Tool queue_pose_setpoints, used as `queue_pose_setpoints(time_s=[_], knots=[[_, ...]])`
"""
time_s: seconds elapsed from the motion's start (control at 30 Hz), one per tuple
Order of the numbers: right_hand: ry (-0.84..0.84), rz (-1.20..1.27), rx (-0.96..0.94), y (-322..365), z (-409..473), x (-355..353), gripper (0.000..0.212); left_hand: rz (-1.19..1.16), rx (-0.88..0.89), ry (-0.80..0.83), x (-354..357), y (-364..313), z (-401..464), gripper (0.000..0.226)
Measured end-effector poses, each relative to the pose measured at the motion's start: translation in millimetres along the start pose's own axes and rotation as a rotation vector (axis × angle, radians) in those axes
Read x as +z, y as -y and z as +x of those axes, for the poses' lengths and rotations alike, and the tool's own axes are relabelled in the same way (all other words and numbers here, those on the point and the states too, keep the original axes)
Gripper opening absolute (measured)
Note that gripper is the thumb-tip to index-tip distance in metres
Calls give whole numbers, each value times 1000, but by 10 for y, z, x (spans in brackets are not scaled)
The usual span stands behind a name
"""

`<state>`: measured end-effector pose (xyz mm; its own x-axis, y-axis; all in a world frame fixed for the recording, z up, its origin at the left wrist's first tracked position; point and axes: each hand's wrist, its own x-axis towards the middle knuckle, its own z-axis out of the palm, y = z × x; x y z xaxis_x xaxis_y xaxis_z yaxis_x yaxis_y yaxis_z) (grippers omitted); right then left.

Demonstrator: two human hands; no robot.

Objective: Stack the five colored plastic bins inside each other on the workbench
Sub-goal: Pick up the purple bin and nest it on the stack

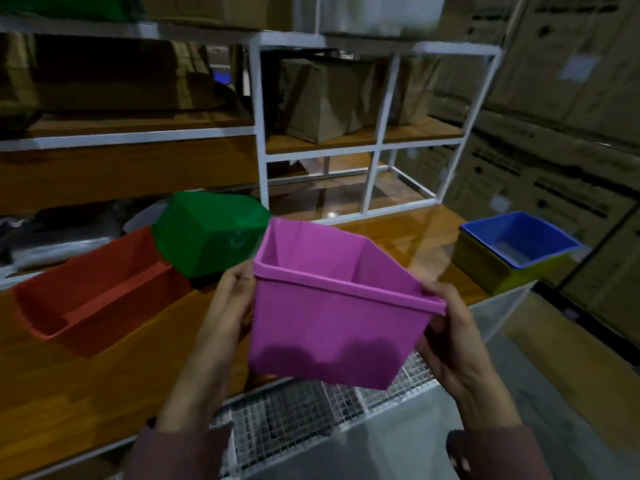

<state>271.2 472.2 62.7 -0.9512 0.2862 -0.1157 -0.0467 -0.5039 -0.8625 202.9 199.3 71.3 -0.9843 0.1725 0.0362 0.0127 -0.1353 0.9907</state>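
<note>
I hold a pink bin [332, 320] in mid-air over the front edge of the wooden workbench [86, 375], its opening facing up and away from me. My left hand [228, 299] grips its left rim and my right hand [450, 327] grips its right rim. A red bin [93, 289] lies on the bench at the left, tipped with its opening toward me. Behind it a green bin [211, 233] lies on its side or upside down. At the bench's right end a blue bin [519, 237] sits nested inside a yellow bin [491, 268].
A white metal shelf frame [377, 147] with brown paper bags stands at the back of the bench. Stacked cardboard boxes [561, 133] fill the right side. A wire mesh panel [311, 410] runs below the bench's front edge.
</note>
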Motion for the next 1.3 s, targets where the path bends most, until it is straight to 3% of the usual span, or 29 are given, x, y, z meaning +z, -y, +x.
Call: queue_pose_setpoints(time_s=[0.17,0.27,0.37,0.47,0.57,0.7,0.83,0.97,1.13,1.3], knots=[[-68,-206,-85,115,159,-724,34,-119,-39,-22,762,91,160,45],[-116,-424,-249,351,369,-1153,33,-23,38,-66,1267,196,351,27],[-122,-610,-346,695,541,-1617,30,88,128,-81,1740,388,553,31],[-185,-712,-445,1150,701,-2022,53,159,200,-45,2254,446,681,33],[-425,-1050,-574,1619,941,-2491,82,275,256,86,2656,419,814,21],[-576,-1448,-572,2148,1124,-3045,58,429,310,211,3145,376,1114,41],[-623,-1503,-497,2497,1309,-3473,48,512,366,297,3764,427,1509,25],[-774,-1551,-498,2739,1853,-3907,46,554,434,124,4459,715,2191,26],[-909,-1566,-506,3051,2720,-4366,47,591,333,-100,5359,1013,2850,65],[-909,-1481,-393,3364,3526,-4734,47,507,231,-136,6064,1305,3241,83]])
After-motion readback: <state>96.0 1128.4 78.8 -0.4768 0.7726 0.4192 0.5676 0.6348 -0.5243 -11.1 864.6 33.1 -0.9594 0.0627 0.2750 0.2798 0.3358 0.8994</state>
